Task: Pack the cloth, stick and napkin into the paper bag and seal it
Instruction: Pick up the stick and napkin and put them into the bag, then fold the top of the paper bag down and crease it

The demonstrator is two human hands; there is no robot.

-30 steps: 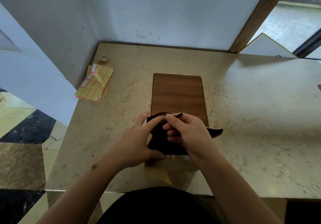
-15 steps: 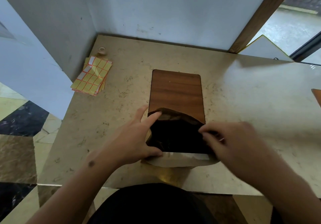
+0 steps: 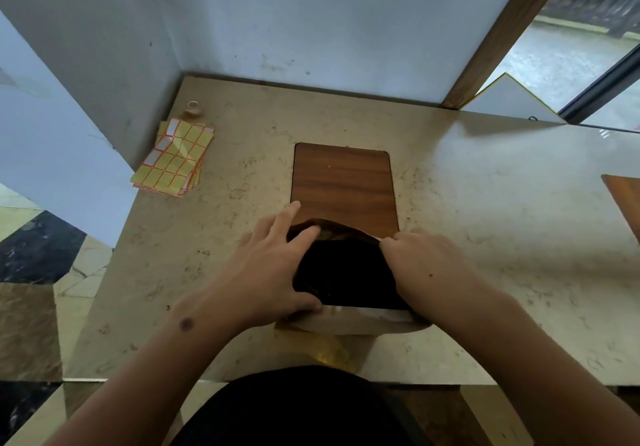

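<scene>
A wood-grain paper bag [image 3: 343,182] lies flat on the marble table [image 3: 502,238], its mouth facing me. The mouth is held open, with the pale lower lip [image 3: 360,319] flat on the table. Black cloth [image 3: 346,272] fills the opening. My left hand [image 3: 266,272] grips the mouth's left side, fingers on the raised upper lip and thumb near the lower one. My right hand [image 3: 426,265] is curled on the upper lip at the mouth's right side. No stick or napkin can be seen.
A stack of yellow sticker sheets [image 3: 173,158] and a small tape roll [image 3: 193,108] lie at the table's back left by the wall. A brown wooden piece [image 3: 623,196] pokes in at the right edge. A white board [image 3: 509,99] leans at the back right.
Both hands were pushing the black cloth and a thin dark stick into the bag's mouth. The right hand then swung out to the right and has come back to the mouth's right edge.
</scene>
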